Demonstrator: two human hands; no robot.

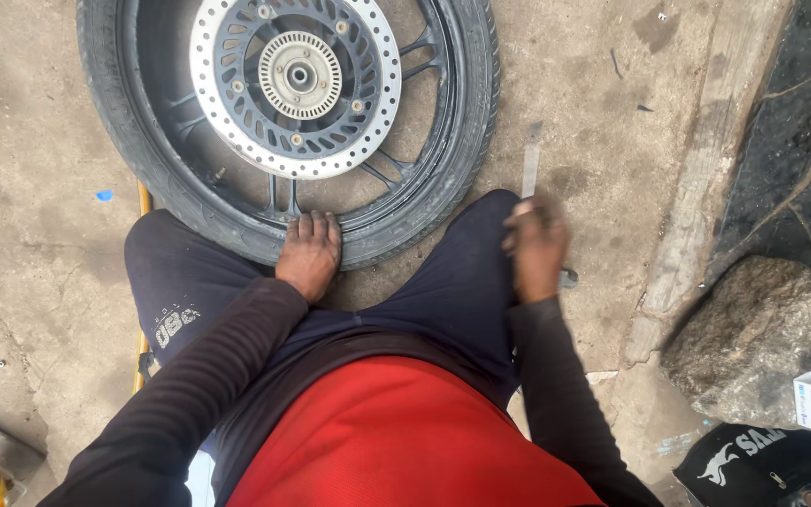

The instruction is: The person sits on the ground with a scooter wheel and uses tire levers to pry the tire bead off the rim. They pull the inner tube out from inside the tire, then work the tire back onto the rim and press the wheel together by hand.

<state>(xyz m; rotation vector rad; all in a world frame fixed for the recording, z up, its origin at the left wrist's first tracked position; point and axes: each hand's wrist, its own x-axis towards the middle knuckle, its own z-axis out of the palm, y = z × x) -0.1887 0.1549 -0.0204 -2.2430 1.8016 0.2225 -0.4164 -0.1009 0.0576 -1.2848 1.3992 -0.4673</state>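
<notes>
— From the head view, what's he got? A black rubber motorcycle tyre on its dark spoked wheel [283, 141], lying flat on the concrete floor [30, 188] just ahead of his knees, with the drilled silver brake disc [295, 80] facing up.

— And the hands?

— Left hand [310, 253] lies flat on the near edge of the tyre, fingers spread, pressing rather than gripping. Right hand [537, 249] is blurred, but its grip looks clenched round a flat grey metal tyre lever [531, 160] pointing away from him, beside the wheel.

— How would that wheel handle?

— Heavy and stiff, I'd judge; the tyre wall gives a little. Take it by the tyre or the spokes, not the disc, whose edge is thin and hard. The lever is rigid and narrow, possibly slippery.

— Anything else?

— A grey rock [753, 338] sits by the stone kerb [696, 188] on his right.
</notes>
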